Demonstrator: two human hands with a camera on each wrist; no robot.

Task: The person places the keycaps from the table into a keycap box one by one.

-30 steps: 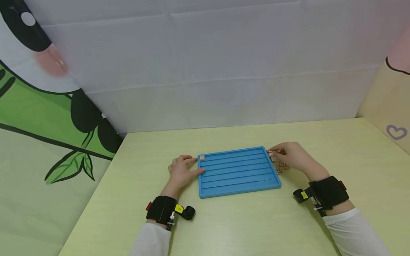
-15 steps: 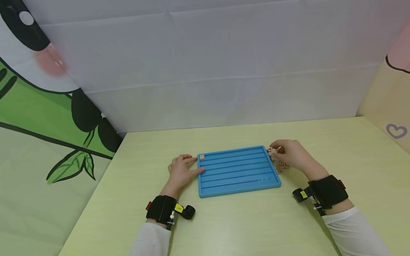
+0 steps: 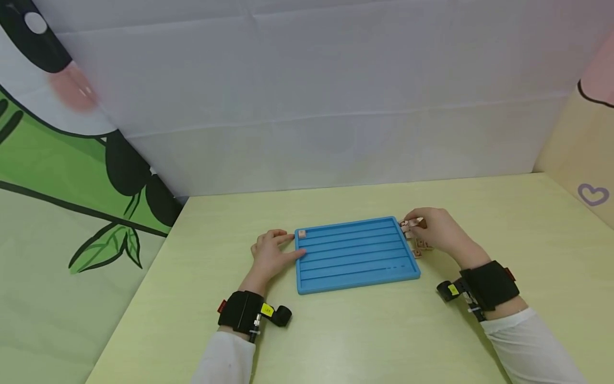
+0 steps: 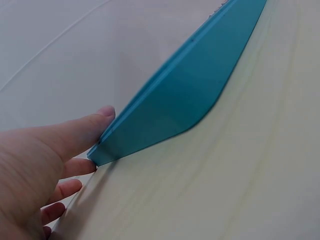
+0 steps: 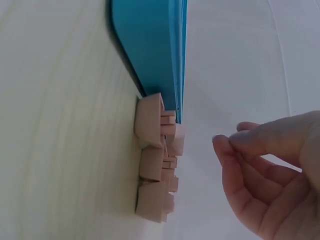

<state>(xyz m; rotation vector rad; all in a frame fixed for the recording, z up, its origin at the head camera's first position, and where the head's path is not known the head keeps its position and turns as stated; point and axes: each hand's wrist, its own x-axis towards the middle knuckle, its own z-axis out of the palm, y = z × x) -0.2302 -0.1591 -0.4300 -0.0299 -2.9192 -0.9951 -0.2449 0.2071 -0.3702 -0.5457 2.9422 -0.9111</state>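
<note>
A blue ridged tray [image 3: 357,256] lies on the table, a small pale pink keycap [image 3: 302,234] in its far left corner. My left hand [image 3: 272,258] touches the tray's left side, thumb over the rim and forefinger against the outer edge; the left wrist view shows this too. Beyond the right edge sit several pink keycaps [image 5: 152,162], stems out of their hollow undersides. My right hand [image 3: 438,229] hovers over them, fingers bent. The head view shows a gap between thumb and forefinger; in the right wrist view these tips [image 5: 225,142] overlap, with no keycap visible between them.
The pale wood-grain table [image 3: 355,336] reaches back to a white cloth wall [image 3: 336,106]. Printed cloth stands at the left [image 3: 62,160] and right [image 3: 590,138]. Wrist cameras stick out from both black wrist bands.
My right hand has shifted slightly over the keycaps, its thumb and forefinger looking a little further apart. My left hand and the tray look still; the head view has tilted slightly.
</note>
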